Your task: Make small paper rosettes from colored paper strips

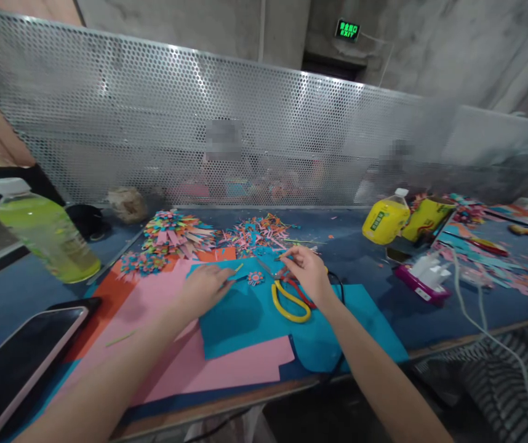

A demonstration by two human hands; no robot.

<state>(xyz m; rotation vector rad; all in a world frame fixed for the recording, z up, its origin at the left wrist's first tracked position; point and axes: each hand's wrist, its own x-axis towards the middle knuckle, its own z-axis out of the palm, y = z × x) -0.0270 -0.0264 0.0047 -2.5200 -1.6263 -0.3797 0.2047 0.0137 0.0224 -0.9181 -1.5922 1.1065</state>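
My left hand (pixel 205 288) is over the blue paper sheet (pixel 234 326), its fingers closed on a narrow paper strip (pixel 239 267) that sticks out toward the right. A small round flower of coiled paper (pixel 255 279) in pink and blue lies just beyond these fingertips. To the right, my right hand (pixel 308 271) is pinched at the fingertips; whatever sits in the pinch is too small to make out. Scissors with one yellow handle (pixel 292 314) and one red handle lie on the blue paper under my right hand, their blades partly hidden by it.
Pink sheets (pixel 240 367) lie under the blue one. Behind are a pile of folded paper pieces (pixel 174 234) and loose scraps (pixel 264 232). A green drink bottle (pixel 45 231) and a phone (pixel 24 363) are left; a yellow bottle (pixel 385 219) and tissue pack (pixel 423 284) right. A perforated metal screen (pixel 153 123) closes the back.
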